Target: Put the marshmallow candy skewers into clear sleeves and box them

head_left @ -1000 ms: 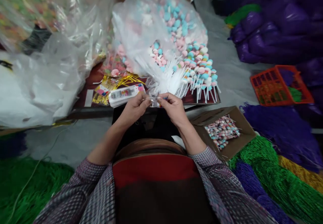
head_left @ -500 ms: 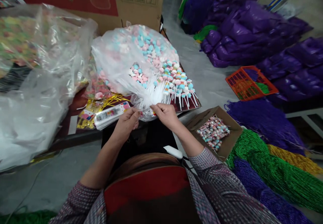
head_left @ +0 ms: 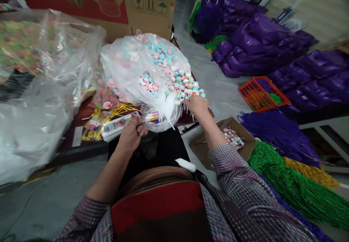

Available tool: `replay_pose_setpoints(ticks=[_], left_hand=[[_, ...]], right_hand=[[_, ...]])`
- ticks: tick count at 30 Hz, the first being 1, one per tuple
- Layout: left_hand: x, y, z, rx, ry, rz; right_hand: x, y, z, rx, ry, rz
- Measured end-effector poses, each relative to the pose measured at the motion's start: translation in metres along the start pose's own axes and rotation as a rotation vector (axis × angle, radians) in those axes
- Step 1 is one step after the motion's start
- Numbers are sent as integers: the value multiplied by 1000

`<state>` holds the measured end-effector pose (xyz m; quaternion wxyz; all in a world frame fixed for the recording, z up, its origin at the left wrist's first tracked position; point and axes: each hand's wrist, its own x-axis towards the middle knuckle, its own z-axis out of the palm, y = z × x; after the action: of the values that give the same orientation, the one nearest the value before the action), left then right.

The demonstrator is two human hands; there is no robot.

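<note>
My left hand (head_left: 131, 134) is closed on a small clear plastic bag (head_left: 151, 118) with a colourful printed end that points right. Beneath this hand lies a stack of packaging bags (head_left: 114, 126). At the table's right corner, my right hand (head_left: 199, 107) has its fingers bent round the white sticks of the candy skewers (head_left: 188, 82), which carry pink, blue and white pieces. Its fingertips are partly hidden among them. Between the hands, loose white sticks (head_left: 167, 105) poke out of a large clear bag of pastel candies (head_left: 141, 52).
Gold twist ties (head_left: 120, 109) lie on the table's left part, beside a big clear bag of fruit-coloured candy (head_left: 24, 42). A cardboard box (head_left: 204, 147) of candy sticks stands low at right. Beyond are an orange basket (head_left: 245, 92), purple sacks (head_left: 253, 45) and green bead strands (head_left: 289, 176).
My right hand has left the middle and moved right to the candy skewers. My left hand has drawn slightly left and down, with the small plastic bag now visible in it.
</note>
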<state>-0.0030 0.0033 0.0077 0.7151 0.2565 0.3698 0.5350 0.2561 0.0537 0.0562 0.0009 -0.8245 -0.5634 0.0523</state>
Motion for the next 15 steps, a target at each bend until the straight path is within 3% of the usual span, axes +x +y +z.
replay_pose_setpoints(ticks=[3,5,9,12,15], left_hand=[[-1,4,-1,-78,-47,-33],[-4,8,-1,-136,-66,-47],[-8,15,-1,-211,-12,-62],[-8,17,-6,-222,22,-60],[-7,18,-11,-216,26,-48]], right_hand=[[-2,8,3,52,60,51],[-7,18,5,151,170,65],[-35,34,13,612,407,-73],[-68,38,15,1001,330,-271],[-99,38,10,1063,154,-468]])
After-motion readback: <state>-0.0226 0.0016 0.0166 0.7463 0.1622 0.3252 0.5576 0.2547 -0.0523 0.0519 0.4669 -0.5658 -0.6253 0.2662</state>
